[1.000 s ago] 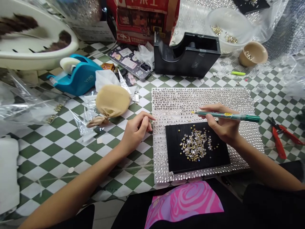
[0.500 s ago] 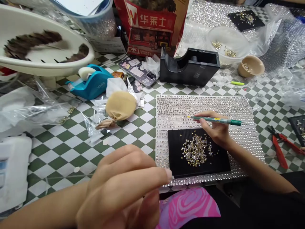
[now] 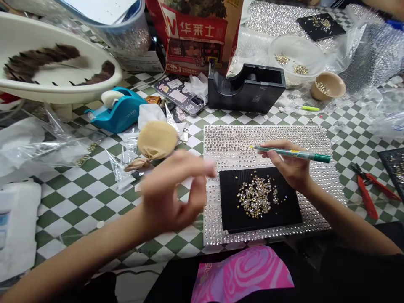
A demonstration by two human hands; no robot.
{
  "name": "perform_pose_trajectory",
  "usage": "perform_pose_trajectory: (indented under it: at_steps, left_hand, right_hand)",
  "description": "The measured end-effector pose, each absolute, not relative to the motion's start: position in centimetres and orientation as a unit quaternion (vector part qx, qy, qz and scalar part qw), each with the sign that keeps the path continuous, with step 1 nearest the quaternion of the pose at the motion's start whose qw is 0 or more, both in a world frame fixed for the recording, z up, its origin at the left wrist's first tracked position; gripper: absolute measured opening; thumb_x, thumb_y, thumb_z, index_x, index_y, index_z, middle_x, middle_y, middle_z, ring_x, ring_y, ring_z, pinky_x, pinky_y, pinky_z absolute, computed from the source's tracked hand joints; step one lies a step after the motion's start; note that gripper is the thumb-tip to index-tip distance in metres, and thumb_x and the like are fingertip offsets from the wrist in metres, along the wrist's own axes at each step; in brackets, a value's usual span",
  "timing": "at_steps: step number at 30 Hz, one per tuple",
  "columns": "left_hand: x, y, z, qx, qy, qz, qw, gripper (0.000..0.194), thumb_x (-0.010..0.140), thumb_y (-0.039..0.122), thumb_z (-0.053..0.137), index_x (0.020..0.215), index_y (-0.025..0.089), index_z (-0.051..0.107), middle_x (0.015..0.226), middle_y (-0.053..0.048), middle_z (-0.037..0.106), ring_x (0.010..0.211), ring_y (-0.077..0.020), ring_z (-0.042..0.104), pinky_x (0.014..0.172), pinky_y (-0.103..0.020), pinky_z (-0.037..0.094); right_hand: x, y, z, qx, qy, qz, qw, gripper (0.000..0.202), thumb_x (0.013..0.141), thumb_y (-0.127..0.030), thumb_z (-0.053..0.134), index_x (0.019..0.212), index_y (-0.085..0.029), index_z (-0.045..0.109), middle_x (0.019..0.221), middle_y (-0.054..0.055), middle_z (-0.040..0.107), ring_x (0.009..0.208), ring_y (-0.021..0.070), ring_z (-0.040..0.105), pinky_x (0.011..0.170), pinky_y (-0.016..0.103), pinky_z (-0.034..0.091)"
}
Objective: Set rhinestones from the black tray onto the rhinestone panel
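Note:
A white sheet [image 3: 318, 139] covered with rows of clear rhinestones lies on the checkered table. On it rests a black ribbed tray [image 3: 230, 210] with a pile of loose rhinestones [image 3: 257, 198]. My right hand [image 3: 290, 166] is closed round a green pen-like tool [image 3: 292, 153], whose yellowish tip is over the sheet, above the tray's back edge. My left hand [image 3: 175, 193] hangs in the air left of the tray, blurred by motion, its index finger reaching towards the sheet and the fingers curled near the thumb. Nothing can be made out in it.
Behind the sheet stands a black tape dispenser [image 3: 248, 90]; a blue one [image 3: 118, 111] and a tan pouch [image 3: 157, 141] are at the left. Red-handled pliers [image 3: 366, 195] lie right. A tan cup [image 3: 328, 86] and white bowl [image 3: 296, 54] stand at the back right.
My left hand has moved away from the front edge, up and forward towards the tan pouch. My right hand has shifted slightly up and right with the tool. The view has moved slightly.

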State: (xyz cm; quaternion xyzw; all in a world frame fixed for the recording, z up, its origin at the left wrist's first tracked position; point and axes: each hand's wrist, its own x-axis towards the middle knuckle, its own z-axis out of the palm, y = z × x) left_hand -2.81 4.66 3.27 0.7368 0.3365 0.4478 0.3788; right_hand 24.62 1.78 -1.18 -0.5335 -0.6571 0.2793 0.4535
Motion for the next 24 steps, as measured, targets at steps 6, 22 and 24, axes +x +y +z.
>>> perform_pose_trajectory:
  at_steps: [6,22,24]
  left_hand:
    - [-2.0,8.4,-3.2,0.700,0.413,0.429,0.395,0.018,0.092,0.014,0.043,0.102,0.021,0.056,0.081,-0.001,0.058,0.066,-0.0098,0.056,0.060,-0.024,0.051]
    - [-4.0,8.3,-6.1,0.672,0.485,0.348,0.439,0.015,0.093,0.021,0.044,0.100,0.019,0.057,0.080,-0.001,0.061,0.071,-0.0116,0.059,0.067,-0.024,0.051]
    - [-4.0,8.3,-6.1,0.668,0.481,0.351,0.445,0.015,0.092,0.020,0.044,0.099,0.019,0.058,0.079,-0.001,0.060,0.071,-0.0117,0.059,0.067,-0.024,0.052]
  right_hand:
    - [23.8,2.6,-1.3,-0.546,-0.658,0.281,0.436,0.018,0.088,-0.021,0.060,0.104,-0.021,0.067,0.096,0.001,0.072,0.085,0.0145,0.071,0.079,0.031,0.060]
    - [23.1,3.8,-3.1,-0.531,-0.707,0.230,0.407,0.013,0.085,-0.018,0.058,0.090,-0.019,0.070,0.085,0.001,0.074,0.075,0.0127,0.069,0.069,0.027,0.056]
    - [23.1,3.8,-3.1,-0.531,-0.711,0.226,0.402,0.013,0.085,-0.018,0.058,0.090,-0.019,0.070,0.085,0.001,0.074,0.076,0.0131,0.069,0.070,0.028,0.056]
